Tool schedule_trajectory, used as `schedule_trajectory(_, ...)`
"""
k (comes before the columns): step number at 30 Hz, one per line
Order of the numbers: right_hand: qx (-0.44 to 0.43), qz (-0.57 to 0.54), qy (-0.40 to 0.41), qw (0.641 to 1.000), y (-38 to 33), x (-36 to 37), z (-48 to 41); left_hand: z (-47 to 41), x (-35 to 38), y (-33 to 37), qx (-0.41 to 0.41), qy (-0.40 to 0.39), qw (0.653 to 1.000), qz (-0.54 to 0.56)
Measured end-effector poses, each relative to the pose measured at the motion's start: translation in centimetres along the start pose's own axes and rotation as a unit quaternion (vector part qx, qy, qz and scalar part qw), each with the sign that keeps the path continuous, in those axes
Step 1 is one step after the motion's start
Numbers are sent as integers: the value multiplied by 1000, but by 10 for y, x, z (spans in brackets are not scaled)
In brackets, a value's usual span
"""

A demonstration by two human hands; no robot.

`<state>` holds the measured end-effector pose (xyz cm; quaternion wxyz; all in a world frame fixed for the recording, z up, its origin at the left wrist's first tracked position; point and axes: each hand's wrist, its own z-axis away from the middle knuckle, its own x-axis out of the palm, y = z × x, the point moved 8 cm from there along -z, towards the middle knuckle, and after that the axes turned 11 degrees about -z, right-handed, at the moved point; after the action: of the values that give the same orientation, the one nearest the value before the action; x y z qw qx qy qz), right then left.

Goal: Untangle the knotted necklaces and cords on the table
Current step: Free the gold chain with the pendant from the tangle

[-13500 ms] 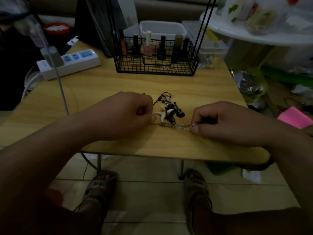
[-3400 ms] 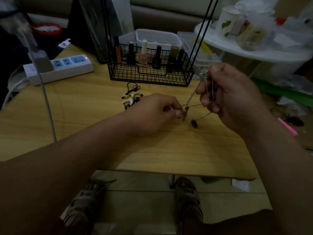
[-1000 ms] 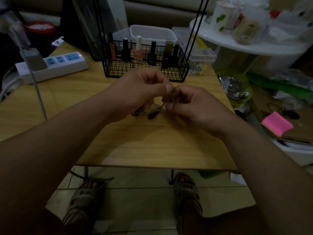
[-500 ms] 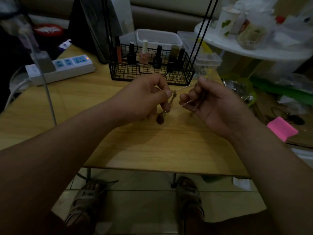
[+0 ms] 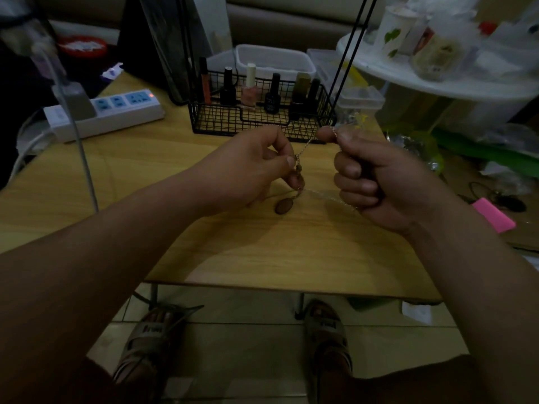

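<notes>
Nearest, over the wooden table, both hands were closed on one thin chain necklace. The left hand pinched the chain between thumb and forefinger, with an oval brown pendant hanging just below it, close above the tabletop. The right hand was curled into a fist, gripping the chain at its thumb tip while another strand ran out under its lower fingers. Between the hands the chain was taut. Farther back stood a black wire basket holding upright nail polish bottles, a white power strip to its left.
</notes>
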<state>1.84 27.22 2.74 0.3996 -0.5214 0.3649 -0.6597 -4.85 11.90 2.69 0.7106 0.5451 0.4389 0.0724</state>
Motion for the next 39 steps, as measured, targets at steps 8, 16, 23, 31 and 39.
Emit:
schedule_trajectory(8, 5, 28, 11, 1000, -8, -11, 6, 2, 4, 0, 10, -30, 994, -106)
schedule_trajectory(16, -47, 14, 27, 998, -35, -24, 15, 0, 8, -5, -4, -33, 983, -179)
schedule_trajectory(23, -76, 10, 55, 996, -45, -45, 17, 1, 5, -4, -16, -26, 989, -146)
schedule_trajectory(31, -72, 189, 155, 967, -39, -64, 20, 5, 3, -1, -6, -56, 992, -116)
schedule_trajectory(39, -12, 502, 105, 859, -11, -39, 17, 4, -2, -1, -15, -38, 993, -107)
